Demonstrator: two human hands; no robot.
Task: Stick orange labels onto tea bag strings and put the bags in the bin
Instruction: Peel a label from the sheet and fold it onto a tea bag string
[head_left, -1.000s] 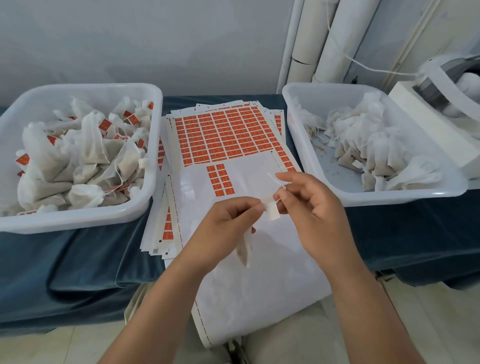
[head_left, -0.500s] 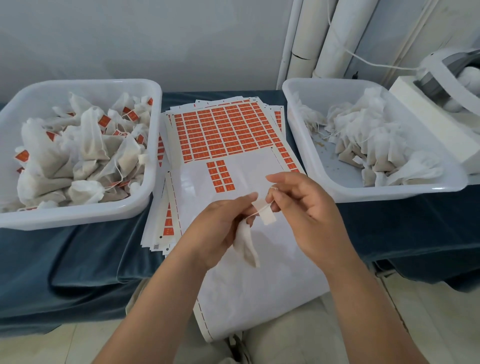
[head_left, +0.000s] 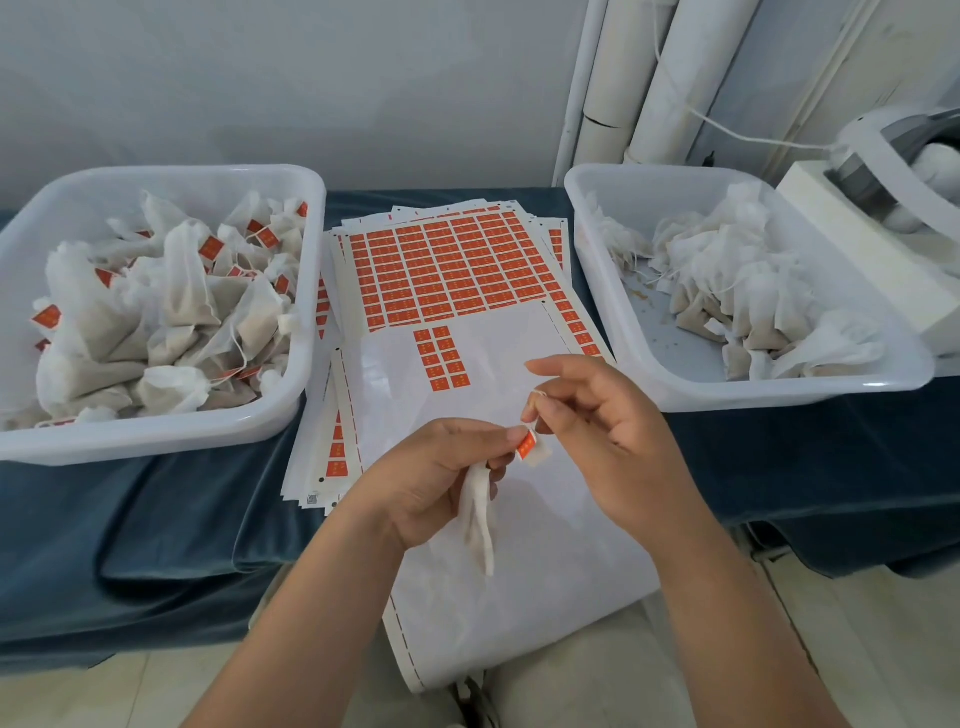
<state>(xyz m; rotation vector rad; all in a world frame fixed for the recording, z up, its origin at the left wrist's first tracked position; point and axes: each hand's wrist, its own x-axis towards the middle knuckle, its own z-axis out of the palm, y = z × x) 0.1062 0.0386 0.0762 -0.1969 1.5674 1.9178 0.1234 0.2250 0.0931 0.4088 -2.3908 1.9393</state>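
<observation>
Label (head_left: 525, 447) between left fingers (head_left: 505, 435), string (head_left: 540, 396) right

The person is showing two bare forearms (head_left: 322, 613), a bare left hand (head_left: 441, 478) and right hand (head_left: 597, 415), and is wearing light greyish-beige trousers (head_left: 566, 670), visible at the lap.

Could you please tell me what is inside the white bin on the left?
The white bin holds a heap of filled tea bags, several showing orange labels. The heap hides the bin's floor and any bags underneath.
</observation>
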